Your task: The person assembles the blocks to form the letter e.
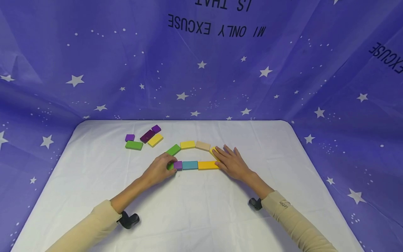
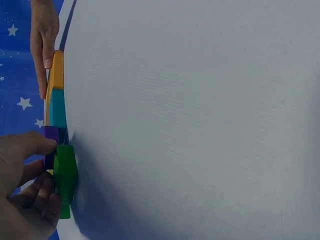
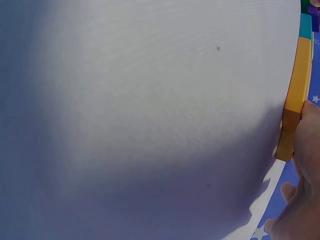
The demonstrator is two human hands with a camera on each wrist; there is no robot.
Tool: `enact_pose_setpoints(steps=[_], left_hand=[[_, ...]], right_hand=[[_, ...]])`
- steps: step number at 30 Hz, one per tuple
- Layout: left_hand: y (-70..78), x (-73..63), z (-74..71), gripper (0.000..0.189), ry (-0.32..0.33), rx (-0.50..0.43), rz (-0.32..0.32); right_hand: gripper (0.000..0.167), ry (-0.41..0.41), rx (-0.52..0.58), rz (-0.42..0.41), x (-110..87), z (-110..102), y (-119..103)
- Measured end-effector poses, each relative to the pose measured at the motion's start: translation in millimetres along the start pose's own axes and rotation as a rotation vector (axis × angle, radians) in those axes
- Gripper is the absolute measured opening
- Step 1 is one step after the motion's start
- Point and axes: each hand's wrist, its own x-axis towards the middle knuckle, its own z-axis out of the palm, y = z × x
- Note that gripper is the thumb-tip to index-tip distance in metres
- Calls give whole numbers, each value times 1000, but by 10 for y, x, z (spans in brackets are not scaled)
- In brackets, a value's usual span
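Observation:
Blocks lie in a flat half-ring on the white table. Along its straight near side are a purple block (image 1: 178,165), a teal block (image 1: 190,165) and a long orange-yellow block (image 1: 207,165). My left hand (image 1: 159,169) pinches the purple block at the left end, beside a green block (image 2: 65,172) that it partly hides in the head view. The curved side has another green block (image 1: 173,150), a yellow block (image 1: 188,145), a beige block (image 1: 203,145) and a partly covered yellow block (image 1: 212,152). My right hand (image 1: 234,163) rests with extended fingers on the right end.
At the back left lie loose blocks: a green one (image 1: 134,145), a dark purple one (image 1: 147,136), a yellow one (image 1: 155,140) and two small purple ones, one left (image 1: 130,137) and one behind (image 1: 156,128). A blue star-printed curtain (image 1: 201,87) stands behind the table (image 1: 201,217).

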Motion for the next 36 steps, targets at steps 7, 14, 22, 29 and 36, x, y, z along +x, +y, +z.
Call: enact_pose_setpoints(steps=[7, 14, 22, 29, 36], left_hand=[[-9, -1, 21, 31, 0, 19, 0], [-12, -16, 20, 32, -22, 20, -17], [-20, -32, -31, 37, -12, -5, -23], [-194, -55, -192, 42, 140, -54, -107], [-517, -98, -447, 51, 418, -52, -324]], right_hand=[[55, -5, 8, 1, -3, 5, 5], [55, -4, 12, -2, -1, 7, 2], [54, -15, 24, 0, 4, 9, 10], [54, -4, 26, -5, 4, -1, 11], [55, -13, 24, 5, 4, 5, 14]])
